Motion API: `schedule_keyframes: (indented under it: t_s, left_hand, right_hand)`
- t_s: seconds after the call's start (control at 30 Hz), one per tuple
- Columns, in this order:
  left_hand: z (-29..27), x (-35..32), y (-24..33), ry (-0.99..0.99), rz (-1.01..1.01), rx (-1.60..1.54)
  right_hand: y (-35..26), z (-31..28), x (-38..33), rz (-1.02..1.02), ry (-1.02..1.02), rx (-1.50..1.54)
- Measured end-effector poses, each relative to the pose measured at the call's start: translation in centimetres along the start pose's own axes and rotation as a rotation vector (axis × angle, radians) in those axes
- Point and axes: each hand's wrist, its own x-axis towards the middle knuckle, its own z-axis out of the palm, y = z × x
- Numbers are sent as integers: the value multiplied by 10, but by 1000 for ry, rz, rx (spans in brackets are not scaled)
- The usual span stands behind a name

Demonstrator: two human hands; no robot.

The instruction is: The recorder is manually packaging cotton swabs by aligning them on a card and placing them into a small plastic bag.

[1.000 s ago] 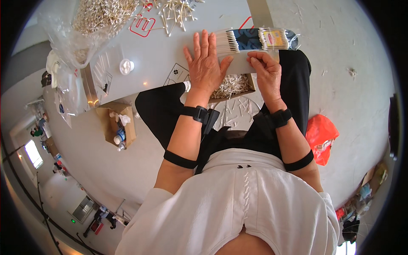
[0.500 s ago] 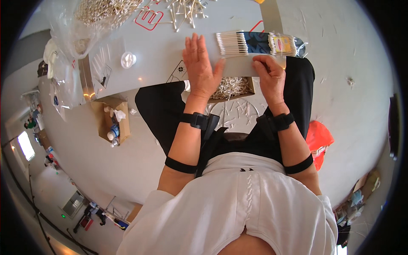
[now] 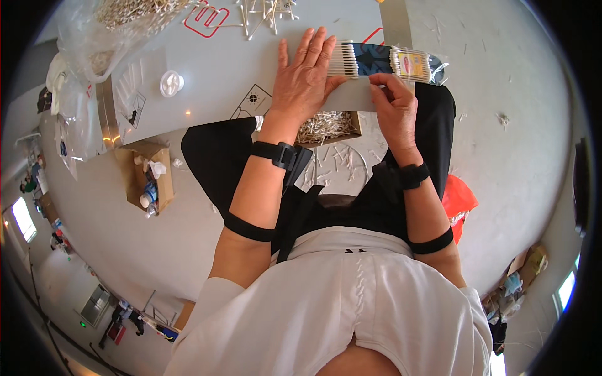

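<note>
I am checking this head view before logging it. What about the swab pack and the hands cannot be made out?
- Swab pack: its left end lies under the left hand.
- Right hand: its fingertips curl out of sight at the table edge.
- Box of swabs below: partly hidden by the table.

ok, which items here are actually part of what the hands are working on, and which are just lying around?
In hand:
- left hand, flat on the table
- right hand
- packet of cotton swabs

Lying about:
- loose swabs
- white cap
- box of swabs below the table edge
- cardboard box
- orange bag
</note>
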Motion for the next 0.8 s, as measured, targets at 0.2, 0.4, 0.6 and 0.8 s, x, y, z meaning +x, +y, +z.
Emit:
schedule_keyframes:
  t_s: [0.2, 0.4, 0.6, 0.8]
  left_hand:
    - [-13, -3, 23, 3, -68, -98]
    - [-2, -13, 31, -10, -123, -89]
    - [1, -13, 31, -11, -123, -83]
    - [1, -13, 31, -15, -135, -83]
  right_hand:
    - [-1, 2, 8, -199, -5, -177]
    - [0, 10, 11, -244, -25, -257]
    - [1, 12, 11, -236, -18, -282]
    - [0, 11, 10, -251, -47, -322]
